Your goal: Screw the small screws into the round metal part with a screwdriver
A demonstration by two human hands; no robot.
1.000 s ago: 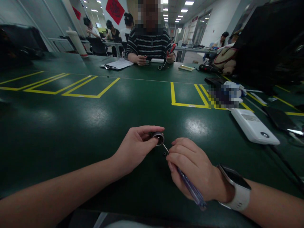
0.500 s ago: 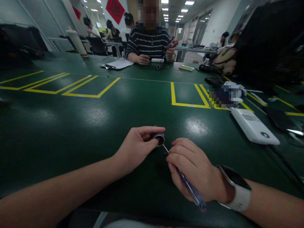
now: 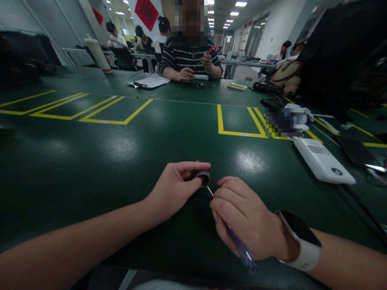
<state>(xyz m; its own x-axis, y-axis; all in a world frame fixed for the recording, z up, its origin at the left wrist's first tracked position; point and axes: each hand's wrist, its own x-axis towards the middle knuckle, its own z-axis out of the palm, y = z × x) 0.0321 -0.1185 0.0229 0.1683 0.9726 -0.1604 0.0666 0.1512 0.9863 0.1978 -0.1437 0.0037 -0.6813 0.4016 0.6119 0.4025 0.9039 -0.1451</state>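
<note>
Between the thumb and fingers of my left hand is a small round metal ring-shaped part, its hollow side turned toward my right hand. My right hand is closed round a screwdriver with a clear purplish handle. Its thin metal shaft points up and left to the part's opening; whether the tip touches inside I cannot tell. A tiny dark piece lies on the table just under the shaft. The fingers of my left hand cover the rear of the ring-shaped part.
The green table carries yellow tape outlines. At the right lie a white device and a dark flat object. Across from me a person holds a red-handled tool, near a clipboard with papers.
My right hand and the screwdriver have shifted slightly, the handle end moving left and down. My left hand stays nearly still. The person opposite has moved the red-handled tool toward their other hand.
</note>
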